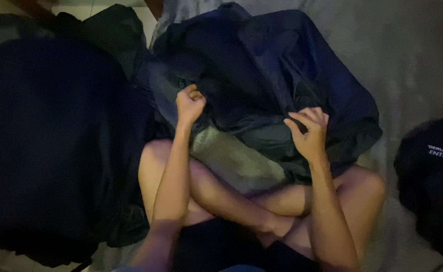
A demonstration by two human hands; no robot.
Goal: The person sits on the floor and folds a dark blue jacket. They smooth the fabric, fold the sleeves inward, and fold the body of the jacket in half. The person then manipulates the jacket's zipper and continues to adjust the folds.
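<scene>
Crossed bare legs (241,201) sat nearest, 2 forearms reaching over them | left hand (189,105) was fisted on a fold of the dark blue garment (267,75) | right hand (309,132) pinched its edge in curled fingers | garment lay heaped just beyond the knees on grey bedding (413,60) | black pile (50,146) at left, dark cap (433,176) at right.

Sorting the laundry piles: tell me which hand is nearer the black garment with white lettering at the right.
Right. The right hand grips the dark blue cloth, apart from the black garment. The left hand holds the same cloth farther away.
</scene>
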